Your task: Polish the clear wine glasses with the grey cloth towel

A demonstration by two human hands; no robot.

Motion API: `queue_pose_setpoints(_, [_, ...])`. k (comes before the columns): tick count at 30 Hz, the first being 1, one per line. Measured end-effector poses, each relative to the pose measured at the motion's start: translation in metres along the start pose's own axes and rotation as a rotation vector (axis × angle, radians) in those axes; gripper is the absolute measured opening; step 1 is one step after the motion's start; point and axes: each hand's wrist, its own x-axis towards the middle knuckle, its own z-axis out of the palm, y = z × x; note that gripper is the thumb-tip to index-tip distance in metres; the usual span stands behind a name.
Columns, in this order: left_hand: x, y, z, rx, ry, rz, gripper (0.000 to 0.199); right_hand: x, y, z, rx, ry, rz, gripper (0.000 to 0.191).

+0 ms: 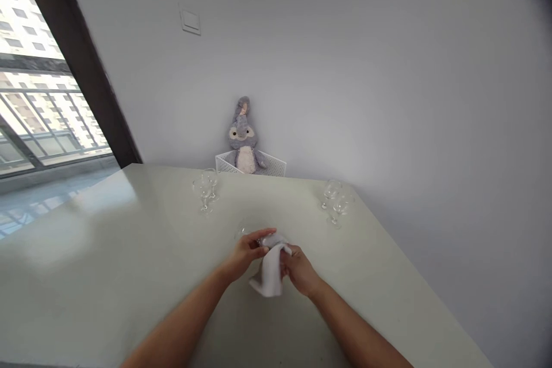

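Observation:
Above the front middle of the table, my left hand (249,252) is closed around a clear stemmed glass (242,232) lying sideways, its round foot pointing left. A white cloth (272,271) hangs from my right hand (298,269), which grips it and presses part of it against the bowl end of the glass. Cloth and fingers hide most of the bowl. The lower end of the cloth dangles over the tabletop, slightly blurred.
Two stemmed glasses (204,191) stand upright at the back left of the pale table (142,253). Two more glasses (338,207) stand at the back right. Behind the table, a grey plush toy (245,138) sits in a white perforated basket (276,166) against the wall.

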Motion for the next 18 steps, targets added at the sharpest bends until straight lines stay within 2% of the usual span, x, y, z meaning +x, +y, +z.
queue_pose_setpoints(2, [-0.002, 0.005, -0.002, -0.107, -0.026, -0.100, 0.050, -0.004, -0.004, 0.000, -0.398, -0.050, -0.128, 0.017])
queue_pose_setpoints(4, [-0.003, 0.009, -0.002, -0.165, -0.019, -0.142, 0.051, -0.008, -0.008, -0.002, -0.753, -0.056, -0.320, 0.014])
queue_pose_setpoints(6, [-0.004, 0.011, 0.000, -0.114, 0.016, -0.150, 0.050, -0.009, -0.009, -0.003, -0.915, -0.068, -0.435, 0.021])
queue_pose_setpoints(8, [-0.005, 0.011, 0.003, 0.001, 0.032, -0.134, 0.051, -0.007, -0.006, -0.004, -0.783, -0.081, -0.391, 0.019])
queue_pose_setpoints(12, [-0.007, 0.011, 0.006, 0.124, -0.081, -0.063, 0.062, 0.001, 0.008, -0.006, -0.001, -0.049, -0.086, 0.034])
queue_pose_setpoints(14, [-0.007, 0.011, 0.005, 0.142, -0.093, 0.004, 0.059, 0.004, 0.013, -0.006, 0.243, -0.026, -0.007, 0.037])
queue_pose_setpoints(16, [-0.006, 0.012, 0.003, 0.134, -0.077, 0.020, 0.050, 0.004, 0.015, -0.004, 0.269, -0.027, -0.007, 0.035])
queue_pose_setpoints(18, [-0.006, 0.013, 0.000, 0.071, -0.091, -0.056, 0.047, 0.002, 0.012, -0.002, 0.104, -0.055, -0.059, 0.030])
